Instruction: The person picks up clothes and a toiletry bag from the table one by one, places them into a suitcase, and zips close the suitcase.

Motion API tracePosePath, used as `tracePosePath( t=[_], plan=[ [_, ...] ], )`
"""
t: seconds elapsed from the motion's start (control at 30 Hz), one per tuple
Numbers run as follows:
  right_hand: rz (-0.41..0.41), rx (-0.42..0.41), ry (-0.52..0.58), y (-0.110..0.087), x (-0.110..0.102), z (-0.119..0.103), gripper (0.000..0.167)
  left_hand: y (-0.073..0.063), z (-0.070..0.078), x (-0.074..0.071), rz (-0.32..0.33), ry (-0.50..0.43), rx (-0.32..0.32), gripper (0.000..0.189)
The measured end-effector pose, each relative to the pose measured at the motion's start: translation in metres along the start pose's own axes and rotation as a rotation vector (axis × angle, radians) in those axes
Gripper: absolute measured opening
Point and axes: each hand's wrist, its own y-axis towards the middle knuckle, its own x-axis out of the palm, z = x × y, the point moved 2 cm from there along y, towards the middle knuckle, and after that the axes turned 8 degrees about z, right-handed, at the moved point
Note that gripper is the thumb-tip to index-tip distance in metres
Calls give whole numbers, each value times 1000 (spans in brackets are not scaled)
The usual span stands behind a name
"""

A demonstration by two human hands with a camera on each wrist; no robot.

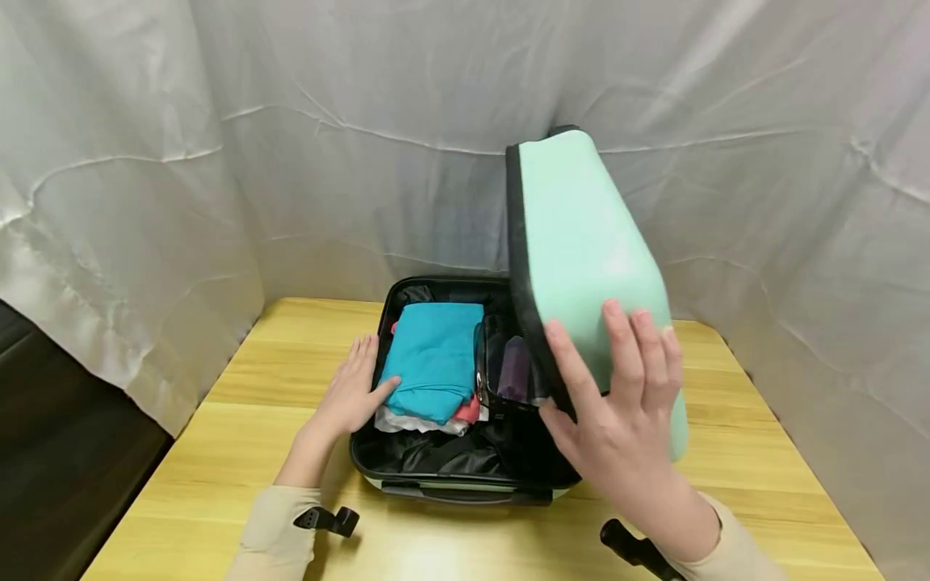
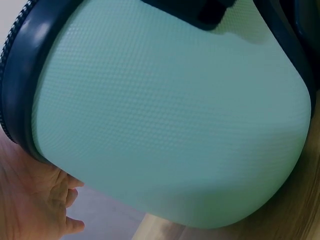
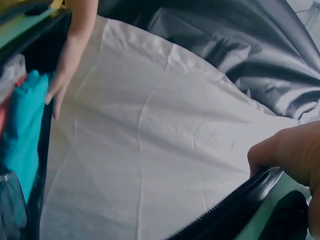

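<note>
A mint-green suitcase stands on the table in the head view, its black-lined base [image 1: 450, 461] facing up and its lid [image 1: 596, 242] raised steeply at the right. My right hand [image 1: 628, 420] grips the lid near its front corner, fingers spread over the shell; the thumb [image 3: 280, 150] hooks over the zipper edge in the right wrist view. My left hand [image 1: 347, 391] rests on the base's left rim, fingers straight, thumb by a folded teal cloth [image 1: 436, 351]. Beside the cloth lies a clear, black-edged pouch [image 1: 496, 343] with something purple [image 1: 515, 369] in it.
Under the teal cloth lie white [image 1: 417, 424] and coral-red cloth [image 1: 468, 410]. A black carry handle [image 1: 465, 492] runs along the base's front. Grey curtains [image 1: 378, 105] enclose the wooden table [image 1: 240, 452] at the back and sides.
</note>
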Motion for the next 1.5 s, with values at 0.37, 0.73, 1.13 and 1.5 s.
tracePosePath(
  t=[0.37, 0.73, 1.13, 1.5],
  plan=[
    [-15, 82, 108, -16, 14, -16, 74, -5, 2, -5, 0, -22, -12, 83],
    [-101, 82, 86, -23, 26, -30, 79, -2, 4, -4, 28, 39, 1, 85],
    [-215, -36, 109, -34, 39, -57, 95, -4, -4, -22, 82, 49, 52, 64],
    [-331, -179, 91, -61, 62, -93, 88, -8, -23, -46, 126, 64, 9, 55]
  ],
)
